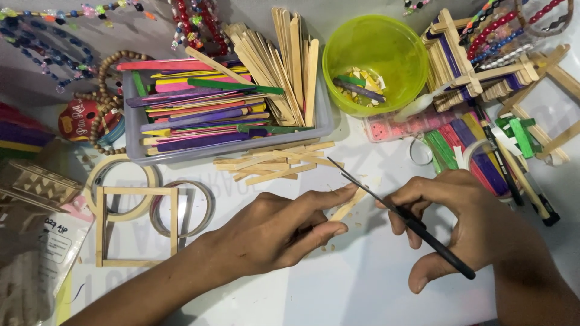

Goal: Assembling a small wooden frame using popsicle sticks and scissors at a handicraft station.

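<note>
Your right hand [459, 223] lowest in frame, fingers wrapped round black-handled scissors [402, 217], blades pointing up-left, tip reaching short plain wooden stick [349, 205]. Your left hand [284, 232] pinching that stick between thumb and fingertips, holding it down on white table [362, 284], tiny wood chips scattered just beside. Loose plain sticks [275, 163] piled just above hands. Grey tray [226, 108] of coloured and plain sticks behind, green bowl [374, 60] to its right. Square stick frame [137, 226] lying left, over tape rolls.

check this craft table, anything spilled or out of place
Small wood chips lie scattered on the white table around the left hand and its craft stick. A loose pile of plain sticks sits outside the grey tray.
</note>
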